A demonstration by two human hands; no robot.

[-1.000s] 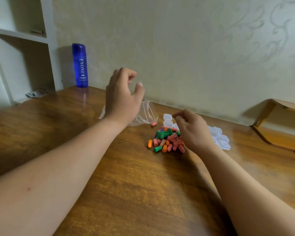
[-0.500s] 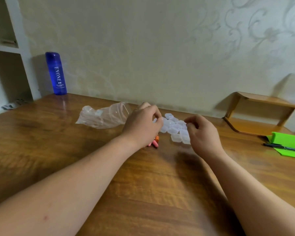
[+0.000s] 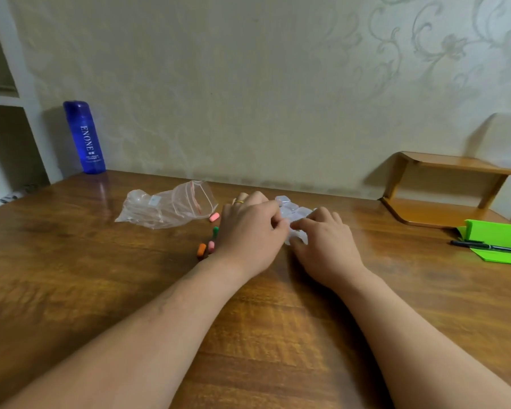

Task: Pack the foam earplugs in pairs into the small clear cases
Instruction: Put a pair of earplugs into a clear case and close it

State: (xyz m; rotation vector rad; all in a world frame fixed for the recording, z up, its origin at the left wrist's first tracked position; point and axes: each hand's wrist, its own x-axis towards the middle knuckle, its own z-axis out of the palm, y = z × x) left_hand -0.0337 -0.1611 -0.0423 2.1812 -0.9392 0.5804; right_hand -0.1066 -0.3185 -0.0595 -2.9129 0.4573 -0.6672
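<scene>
Near the middle of the table's far edge lie the cases [image 3: 291, 207], a loose cluster of clear boxes, with both hands meeting just in front of them. The right hand [image 3: 326, 245] pinches one case [image 3: 299, 237] between thumb and forefinger. The left hand [image 3: 248, 231] is curled with its fingertips touching that case, and whether it holds anything cannot be told. The earplugs [image 3: 201, 250] lie on their sides just left of the left hand, a few showing along its edge and the rest probably hidden beneath it. Their long axes point various ways, the orange one roughly away from the person. The left hand is plainly the nearer to them, so it likely does the picking while the right steadies the case. Further left lies an opened bag [image 3: 171, 209]; a blue bottle [image 3: 84, 137] stands at the far left corner. To the right are a small shelf [image 3: 443, 188], a green stand [image 3: 497, 233] and a pen [image 3: 484, 247]. The table [image 3: 278, 335] is glossy brown wood, set against a patterned wall [image 3: 248, 84].
</scene>
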